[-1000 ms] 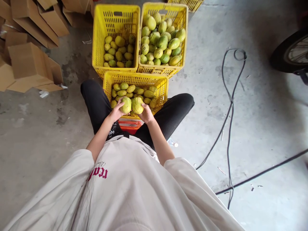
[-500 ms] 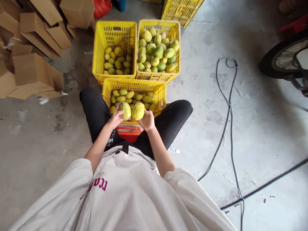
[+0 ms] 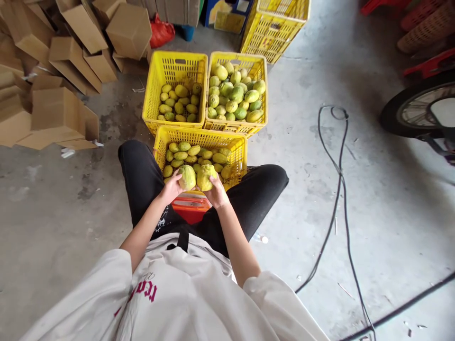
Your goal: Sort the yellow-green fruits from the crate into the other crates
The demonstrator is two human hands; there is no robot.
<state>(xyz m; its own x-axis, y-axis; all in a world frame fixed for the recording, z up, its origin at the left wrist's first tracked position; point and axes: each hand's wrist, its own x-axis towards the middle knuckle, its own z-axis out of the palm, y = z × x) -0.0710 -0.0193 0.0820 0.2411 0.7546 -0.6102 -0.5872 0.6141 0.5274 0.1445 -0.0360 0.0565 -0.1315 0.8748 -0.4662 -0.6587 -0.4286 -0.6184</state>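
Holding a pale green fruit (image 3: 186,177) in the left hand (image 3: 172,189), closed around its left side, with the thumb laid over the skin and the other fingers mostly hidden. Holding a yellower, lumpier fruit (image 3: 206,177) in the right hand (image 3: 216,193), closed around its right side, with the thumb pressed against it. Set between the two hands, side by side, touching or very nearly so; cannot tell which.

Just beyond both hands, and partly covered by them, can see a near crate (image 3: 201,130) of yellow plastic, with loose fruit (image 3: 194,150) lying inside. Farther ahead of the left hand, can see a far left crate (image 3: 151,102), also yellow and part filled with similar fruit. Farther ahead of the right hand, close beside that one, can see a far right crate (image 3: 234,127), heaped fuller.

Nearer the body than the hands, between black trouser legs (image 3: 142,184), can see a red object (image 3: 194,215), too covered to name. Well out to the left of the left hand, can see cardboard boxes (image 3: 57,111) in a heap. Well out to the right of the right hand, can see a looped black cable (image 3: 341,177) on the floor (image 3: 302,156) and, farther out, a spoked wheel (image 3: 393,111).
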